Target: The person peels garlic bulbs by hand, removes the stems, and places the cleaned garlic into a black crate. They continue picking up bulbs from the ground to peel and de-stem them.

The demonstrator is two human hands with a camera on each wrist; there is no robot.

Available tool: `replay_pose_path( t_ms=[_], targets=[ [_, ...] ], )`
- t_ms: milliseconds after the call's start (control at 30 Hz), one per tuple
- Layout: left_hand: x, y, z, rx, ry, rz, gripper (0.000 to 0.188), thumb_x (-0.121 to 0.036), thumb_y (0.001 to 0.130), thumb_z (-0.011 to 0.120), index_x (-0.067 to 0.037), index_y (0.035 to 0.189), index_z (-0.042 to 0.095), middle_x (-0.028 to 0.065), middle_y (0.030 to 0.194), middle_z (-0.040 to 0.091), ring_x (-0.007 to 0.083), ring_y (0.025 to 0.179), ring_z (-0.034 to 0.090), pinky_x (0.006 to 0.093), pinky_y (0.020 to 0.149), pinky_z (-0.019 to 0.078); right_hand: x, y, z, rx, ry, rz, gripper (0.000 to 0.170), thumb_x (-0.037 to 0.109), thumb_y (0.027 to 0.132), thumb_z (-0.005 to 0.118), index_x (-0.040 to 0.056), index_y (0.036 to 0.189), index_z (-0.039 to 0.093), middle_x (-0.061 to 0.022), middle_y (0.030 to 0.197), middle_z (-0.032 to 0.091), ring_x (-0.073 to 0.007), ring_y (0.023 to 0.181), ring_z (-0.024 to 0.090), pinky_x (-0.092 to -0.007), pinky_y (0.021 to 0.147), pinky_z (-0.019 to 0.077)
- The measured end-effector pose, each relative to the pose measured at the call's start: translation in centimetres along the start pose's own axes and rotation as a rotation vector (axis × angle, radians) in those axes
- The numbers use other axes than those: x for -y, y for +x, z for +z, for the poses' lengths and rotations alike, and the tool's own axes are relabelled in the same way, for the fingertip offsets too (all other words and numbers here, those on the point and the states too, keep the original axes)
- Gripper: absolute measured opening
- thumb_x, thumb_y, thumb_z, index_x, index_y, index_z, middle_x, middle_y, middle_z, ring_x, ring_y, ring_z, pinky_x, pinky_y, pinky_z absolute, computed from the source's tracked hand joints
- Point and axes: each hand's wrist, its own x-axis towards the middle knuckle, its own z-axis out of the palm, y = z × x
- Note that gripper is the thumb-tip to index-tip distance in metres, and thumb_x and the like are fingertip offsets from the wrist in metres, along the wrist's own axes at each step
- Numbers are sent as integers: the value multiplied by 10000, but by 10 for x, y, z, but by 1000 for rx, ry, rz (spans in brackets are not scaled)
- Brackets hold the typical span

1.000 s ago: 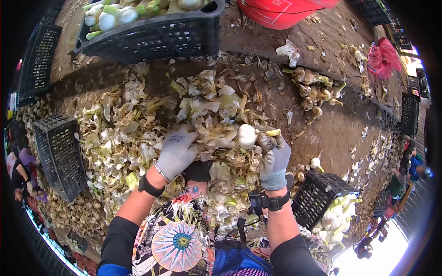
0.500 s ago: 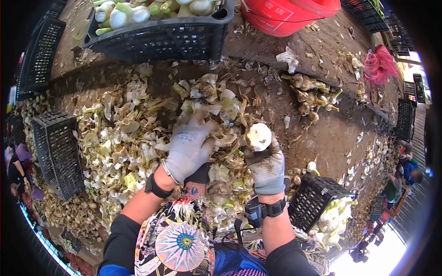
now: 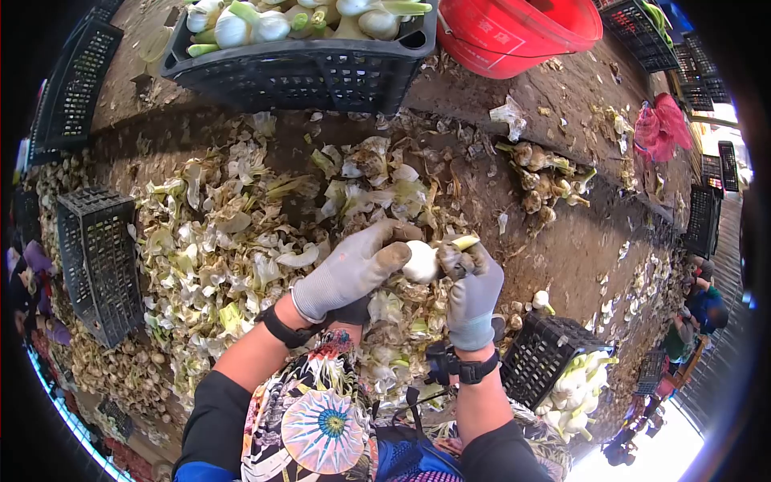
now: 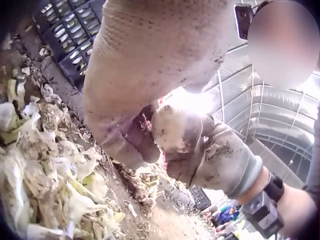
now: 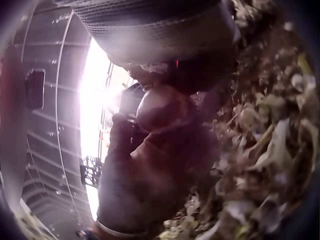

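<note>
A white garlic bulb (image 3: pixel 420 263) with a short green stem (image 3: pixel 465 242) is between two gloved hands. The right hand (image 3: pixel 474 299) grips it at the stem side, fingers curled. The left hand (image 3: pixel 351 269) has its thumb and fingers curled at the bulb's other side. From the left wrist view, the bulb (image 4: pixel 170 127) shows between the left hand (image 4: pixel 150 60) and the soiled glove of the right hand (image 4: pixel 215 160). In the dim right wrist view, the bulb (image 5: pixel 162 109) lies between the right hand (image 5: pixel 160 40) and the left hand (image 5: pixel 155 175).
Peeled skins (image 3: pixel 217 225) cover the ground below. A black crate (image 3: pixel 297 76) of garlic and a red bucket (image 3: pixel 514 36) stand beyond. Another crate (image 3: pixel 540 357) with bulbs lies right, an upright crate (image 3: pixel 100 261) left. Unpeeled garlic (image 3: pixel 546 173) sits at upper right.
The left hand has come from the skins to the bulb. The right hand has turned the bulb: its pale underside faced up half a second ago, and now its stem shows on the right.
</note>
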Motion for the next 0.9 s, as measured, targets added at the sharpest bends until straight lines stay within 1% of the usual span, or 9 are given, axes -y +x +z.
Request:
replay_pose_path(
  t_ms=[133,200,333,400,433,533,700,800,900],
  targets=[
    [-4,3,-3,-9,118,93,487,-392,962,608,13,1230,570,78,1118,636,110,993,590,278,889,479,19,8,10,42,-260,-84,241,213,970,641,-24,985,678,-38,862,675,-75,799,614,-211,715,494],
    [9,9,-6,-117,162,114,536,-387,926,617,14,1272,538,68,1086,632,104,961,591,272,836,489,9,8,10,36,38,25,286,256,987,620,-21,976,692,-55,837,691,-98,749,642,-225,673,513],
    [30,14,-2,-362,-220,161,411,-228,953,615,23,1266,530,82,1097,642,120,959,599,285,846,496,-15,-9,13,122,-114,261,385,362,991,608,-8,999,711,-79,804,709,-123,615,647,-256,583,526],
    [52,19,-7,-452,145,77,420,-243,946,641,28,1248,532,76,1069,650,122,943,601,282,841,495,-26,-13,23,140,-72,303,312,280,972,639,-17,1038,707,-92,815,712,-121,644,636,-267,610,514],
    [51,23,-2,-542,262,205,392,-239,942,654,31,1206,553,69,1040,658,117,920,602,274,831,495,-29,-13,25,141,-68,305,312,280,972,639,-17,1038,707,-92,815,712,-121,644,636,-267,610,514],
    [38,18,-2,-509,67,-10,393,-253,947,648,31,1201,555,68,1044,658,117,911,606,268,824,495,-30,-12,28,62,-341,118,255,152,916,649,-48,1069,688,-116,812,705,-140,697,635,-293,662,510],
    [43,13,-1,-432,-276,-13,383,-280,1005,532,20,1244,538,88,1100,651,163,951,643,292,864,519,-53,-11,18,43,-422,-28,245,58,844,626,-74,1045,672,-169,862,710,-186,805,662,-307,756,505],
    [49,10,-6,-415,-511,-46,363,-249,1032,446,24,1256,530,115,1132,647,198,1003,653,339,926,528,-85,-6,4,101,-483,-24,252,67,864,607,-61,1072,672,-131,878,719,-140,822,646,-275,779,493],
    [61,9,-14,-324,-543,99,355,-223,1041,422,42,1255,523,148,1168,630,231,1067,636,374,978,511,-69,-6,11,143,-245,198,249,106,886,620,-55,1067,679,-132,890,718,-158,800,662,-282,756,506]
  ],
)
